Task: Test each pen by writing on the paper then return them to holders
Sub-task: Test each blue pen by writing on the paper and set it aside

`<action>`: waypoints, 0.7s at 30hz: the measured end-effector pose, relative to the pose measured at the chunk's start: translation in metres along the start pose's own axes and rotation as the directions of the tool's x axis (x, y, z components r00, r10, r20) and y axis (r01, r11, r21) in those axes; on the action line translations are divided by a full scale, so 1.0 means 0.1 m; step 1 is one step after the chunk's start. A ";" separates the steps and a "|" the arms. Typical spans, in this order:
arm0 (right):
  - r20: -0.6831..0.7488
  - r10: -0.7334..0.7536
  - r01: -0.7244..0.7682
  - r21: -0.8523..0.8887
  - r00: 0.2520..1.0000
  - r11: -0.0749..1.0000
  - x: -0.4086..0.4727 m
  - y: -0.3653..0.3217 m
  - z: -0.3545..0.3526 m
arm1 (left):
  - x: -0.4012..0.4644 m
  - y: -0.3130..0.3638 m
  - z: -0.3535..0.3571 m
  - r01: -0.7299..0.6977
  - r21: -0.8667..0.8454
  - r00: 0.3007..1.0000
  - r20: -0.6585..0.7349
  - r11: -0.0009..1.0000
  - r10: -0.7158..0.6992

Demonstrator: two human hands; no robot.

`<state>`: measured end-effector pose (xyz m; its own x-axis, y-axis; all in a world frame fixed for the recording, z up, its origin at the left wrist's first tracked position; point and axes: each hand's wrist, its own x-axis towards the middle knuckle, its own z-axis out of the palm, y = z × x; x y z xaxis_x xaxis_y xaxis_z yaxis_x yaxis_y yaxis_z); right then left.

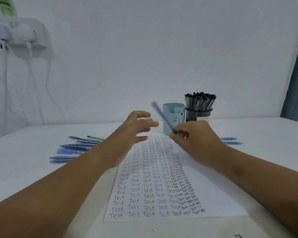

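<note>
A white table (pixel 256 134) fills the lower frame beneath a plain pale wall. Nearest, at lower centre, the paper (pixel 155 189) lies covered in columns of "Test". Above its far end, the right hand (pixel 194 136) pinches a blue pen (pixel 162 115) by its lower end; the barrel slants up and to the left, blurred. The left hand (pixel 136 127) hovers just left of it, fingers spread and holding nothing. More blue pens (pixel 76 148) lie at centre left, and two more at centre right. Directly behind the held pen stands the teal bear holder (pixel 172 117), with the mesh holder (pixel 198 114) full of black pens to its right. The teal holder looks the likelier destination, just beyond the right hand.
</note>
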<state>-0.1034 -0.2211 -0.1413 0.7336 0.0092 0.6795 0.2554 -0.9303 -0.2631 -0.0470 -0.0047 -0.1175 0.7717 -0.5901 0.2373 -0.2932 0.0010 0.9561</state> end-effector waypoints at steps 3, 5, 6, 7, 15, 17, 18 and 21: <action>0.050 0.255 -0.259 0.266 0.966 0.929 -0.02 0.05 -0.01 | -0.01 -0.10 -0.09 -0.066 0.587 0.998 0.048 0.807 0.046; 0.166 0.334 -0.371 0.490 0.928 0.789 -0.03 0.06 -0.04 | -0.01 -0.14 -0.16 -0.039 0.707 0.998 0.068 0.707 -0.013; 0.208 0.345 -0.402 0.544 0.915 0.737 -0.03 0.07 -0.05 | -0.01 -0.14 -0.18 -0.006 0.727 0.997 0.054 0.687 -0.048; 0.235 0.354 -0.424 0.563 0.905 0.710 -0.03 0.09 -0.06 | -0.01 -0.14 -0.20 0.008 0.743 0.997 0.048 0.670 -0.065; 0.395 0.311 -0.471 0.419 0.864 0.776 0.01 0.03 -0.06 | 0.04 -0.16 -0.30 0.002 0.802 0.990 0.083 0.597 -0.115; 0.402 0.337 -0.487 0.366 0.852 0.793 0.02 0.02 -0.05 | 0.05 -0.16 -0.31 0.003 0.794 0.989 0.087 0.608 -0.118; 0.399 0.346 -0.489 0.344 0.849 0.802 0.02 0.01 -0.05 | 0.05 -0.17 -0.31 0.006 0.784 0.989 0.088 0.620 -0.121; 0.393 0.348 -0.476 0.299 0.851 0.827 0.03 -0.01 -0.04 | 0.05 -0.18 -0.31 0.001 0.752 0.988 0.103 0.659 -0.118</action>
<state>-0.1043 -0.2219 -0.1361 0.9607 -0.1715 0.2183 0.0508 -0.6645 -0.7456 -0.0200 0.0175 -0.1280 0.7390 -0.6657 0.1037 -0.6170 -0.6069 0.5010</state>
